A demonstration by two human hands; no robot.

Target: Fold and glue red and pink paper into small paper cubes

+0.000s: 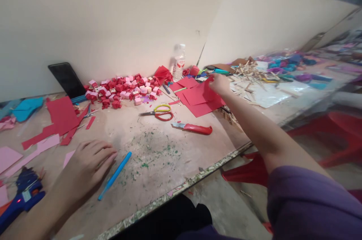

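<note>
My right hand (219,83) reaches far across the table and pinches the edge of a red paper sheet (207,91) lifted from a stack of red paper sheets (198,100). My left hand (89,164) lies flat on the table with its fingers stretched out, resting over a pink paper strip (68,157). A blue pen (114,176) lies just to its right. Red-handled scissors (158,113) and a red utility knife (194,128) sit between the two hands.
A heap of small red and pink paper cubes (121,89) lies by the wall, next to a black phone (66,80) and a plastic bottle (178,63). A blue glue gun (22,198) is at the left. Wooden sticks (246,74) lie further right, red plastic stools (325,134) beyond the table edge.
</note>
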